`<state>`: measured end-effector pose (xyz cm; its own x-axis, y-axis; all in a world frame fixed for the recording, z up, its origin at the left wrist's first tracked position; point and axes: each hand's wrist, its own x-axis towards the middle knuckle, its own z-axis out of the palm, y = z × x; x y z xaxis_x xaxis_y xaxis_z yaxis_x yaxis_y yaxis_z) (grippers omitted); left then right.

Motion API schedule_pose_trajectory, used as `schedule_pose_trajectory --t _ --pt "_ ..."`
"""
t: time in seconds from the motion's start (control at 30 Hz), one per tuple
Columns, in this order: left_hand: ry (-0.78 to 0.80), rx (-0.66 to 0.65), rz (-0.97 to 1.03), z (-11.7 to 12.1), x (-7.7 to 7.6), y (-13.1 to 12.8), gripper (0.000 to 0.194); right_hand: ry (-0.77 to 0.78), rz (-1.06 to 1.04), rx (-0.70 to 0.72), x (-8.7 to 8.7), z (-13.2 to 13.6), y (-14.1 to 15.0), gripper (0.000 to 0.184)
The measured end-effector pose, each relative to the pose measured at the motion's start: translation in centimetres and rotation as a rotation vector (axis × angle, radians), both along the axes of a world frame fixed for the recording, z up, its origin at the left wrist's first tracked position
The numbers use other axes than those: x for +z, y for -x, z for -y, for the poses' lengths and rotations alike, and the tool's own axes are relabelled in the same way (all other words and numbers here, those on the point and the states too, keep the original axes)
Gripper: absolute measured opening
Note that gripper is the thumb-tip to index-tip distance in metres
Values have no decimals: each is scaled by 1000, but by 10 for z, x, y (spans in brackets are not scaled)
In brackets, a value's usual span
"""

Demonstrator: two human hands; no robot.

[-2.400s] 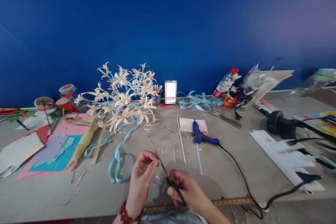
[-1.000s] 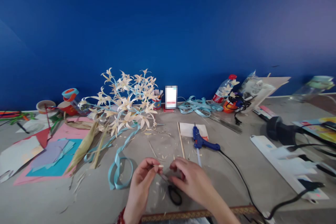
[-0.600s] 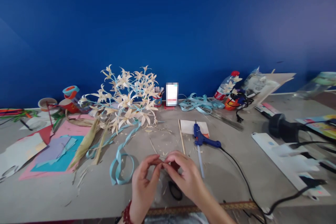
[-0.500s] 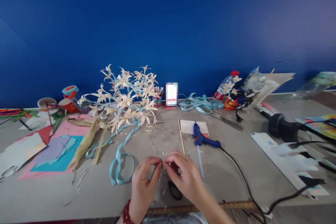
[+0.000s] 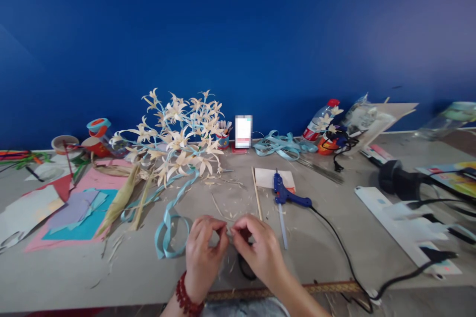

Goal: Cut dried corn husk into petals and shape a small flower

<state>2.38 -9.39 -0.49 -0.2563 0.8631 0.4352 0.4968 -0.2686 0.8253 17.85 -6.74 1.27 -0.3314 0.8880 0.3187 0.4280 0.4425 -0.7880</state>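
Note:
My left hand [image 5: 206, 245], with a red bead bracelet [image 5: 187, 297] at its wrist, is closed in a pinch near the table's front. Facing it, my right hand [image 5: 256, 245] pinches thumb against forefinger, a small gap between the two sets of fingertips. Whatever either pinch holds is too small to make out. Under the right hand, a black loop [image 5: 245, 268], partly hidden, lies on the table. To the left of my hands curls a light blue ribbon [image 5: 163, 240]. A blue glue gun [image 5: 292, 197] with a clear glue stick [image 5: 283, 228] lies beyond my right hand.
Cream artificial flowers [image 5: 178, 133] on blue stems stand at back left, beside a lit phone [image 5: 243, 131]. Coloured paper [image 5: 80, 223] and dried husks [image 5: 121, 200] lie left. A white power strip [image 5: 394, 228] and black cords [image 5: 344, 247] occupy the right. Fibre scraps are scattered about.
The fingertips of my two hands, which met before, have moved slightly apart. My left hand has shifted a little to the left. Both remain in a pinch.

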Motion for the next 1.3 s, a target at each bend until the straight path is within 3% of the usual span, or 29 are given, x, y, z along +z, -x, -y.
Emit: schedule_pose_trajectory --t 0.1,0.17,0.3,0.37,0.43,0.53,0.63,0.7,0.83,0.97,1.07,1.2,1.3 --pt "11 119 -5 -3 -1 14 10 66 -94 -25 2 0 -3 11" --pt "57 126 10 -3 5 21 8 139 -143 -30 4 -1 -5 11" --pt "90 -227 -96 0 25 15 15 194 -159 -26 7 -3 -4 11" --pt "31 -286 -200 0 30 7 12 162 -155 -19 8 -2 -2 11" --pt "-11 -244 -266 -2 28 4 13 96 -153 -20 9 -1 -1 10" --pt "-27 -60 -269 -4 20 13 12 -40 -164 -79 11 0 -5 9" --pt "-9 31 -162 -2 16 25 10 -143 -182 -106 13 -2 -12 10" --pt "68 -95 -27 1 20 25 9 -187 -190 -58 15 -3 -15 12" --pt "291 -447 385 5 28 10 27 -331 -191 76 17 -5 -15 21" --pt "362 -499 632 6 27 0 21 -459 -186 161 18 -5 -16 29" --pt "340 -481 646 8 25 0 17 -459 -179 152 16 -4 -17 32" --pt "309 -428 551 10 30 0 20 -331 -171 89 11 -1 -16 32" --pt "324 -413 527 10 33 0 21 -325 -153 140 9 -1 -16 30"
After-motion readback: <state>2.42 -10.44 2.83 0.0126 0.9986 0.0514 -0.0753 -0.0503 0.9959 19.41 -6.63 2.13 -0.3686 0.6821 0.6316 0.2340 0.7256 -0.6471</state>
